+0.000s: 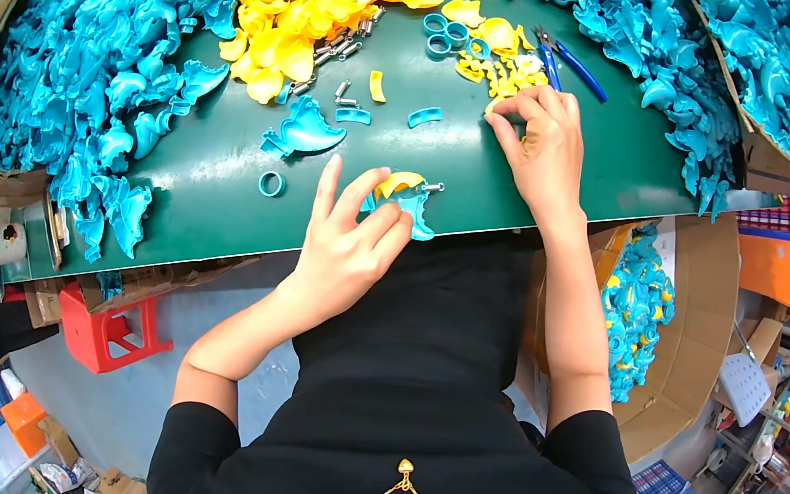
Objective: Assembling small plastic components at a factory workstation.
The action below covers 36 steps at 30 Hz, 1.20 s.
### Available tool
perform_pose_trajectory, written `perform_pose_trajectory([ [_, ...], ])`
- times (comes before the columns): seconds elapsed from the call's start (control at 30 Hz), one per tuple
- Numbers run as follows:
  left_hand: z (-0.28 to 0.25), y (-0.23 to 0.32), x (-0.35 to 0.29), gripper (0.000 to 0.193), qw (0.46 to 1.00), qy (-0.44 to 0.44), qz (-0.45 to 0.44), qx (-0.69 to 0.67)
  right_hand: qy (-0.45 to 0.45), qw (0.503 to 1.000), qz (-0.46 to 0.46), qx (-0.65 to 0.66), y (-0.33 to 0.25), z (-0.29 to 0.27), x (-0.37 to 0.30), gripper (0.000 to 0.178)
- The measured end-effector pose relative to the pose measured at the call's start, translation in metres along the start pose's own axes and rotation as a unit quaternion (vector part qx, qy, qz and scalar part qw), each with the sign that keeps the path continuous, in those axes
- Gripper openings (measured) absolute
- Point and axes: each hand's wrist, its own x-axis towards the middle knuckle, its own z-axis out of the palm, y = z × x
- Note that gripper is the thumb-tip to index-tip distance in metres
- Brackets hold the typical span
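Right hand [542,147] over hidden yellow bits [499,82]

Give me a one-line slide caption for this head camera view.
Left hand holds a blue-and-yellow plastic piece at the green table edge; right hand picks among small yellow parts.

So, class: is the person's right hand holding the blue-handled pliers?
No. The right hand rests on the green table with its fingers at small yellow pieces, while the blue-handled pliers lie untouched beyond it.

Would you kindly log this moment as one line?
left hand: holding teal-and-yellow part at table edge | right hand: fingertips on small yellow pieces | blue pliers: idle
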Motion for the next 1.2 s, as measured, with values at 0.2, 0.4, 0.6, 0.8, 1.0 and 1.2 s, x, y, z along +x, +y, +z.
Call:
perform_pose_trajectory([
  [0.2,-0.003,0.007,0.017,0.025,0.997,-0.048,0.043,0.041,0.021,0.998,0.041,-0.036,-0.005,0.012,0.0,0.021],
  [0.4,-0.001,0.009,0.025,0.03,0.995,-0.073,0.053,0.032,0.007,1.0,-0.003,-0.009,-0.003,0.002,-0.015,0.013],
  [0.6,0.004,0.012,0.024,0.026,0.996,-0.05,0.061,0.044,-0.038,0.962,0.113,0.246,-0.046,-0.018,-0.064,0.009],
  [0.8,0.008,0.012,0.023,0.023,0.997,-0.037,0.06,0.044,0.036,0.99,0.039,0.129,-0.054,0.009,-0.08,0.017],
  [1.0,0.011,0.008,0.022,0.029,0.996,-0.055,0.06,0.042,-0.024,0.997,0.034,0.07,-0.055,-0.011,-0.078,0.019],
  [1.2,0.015,0.005,0.016,0.027,0.993,0.024,0.092,0.066,-0.072,0.987,0.0,0.145,-0.042,-0.014,-0.08,0.023],
])
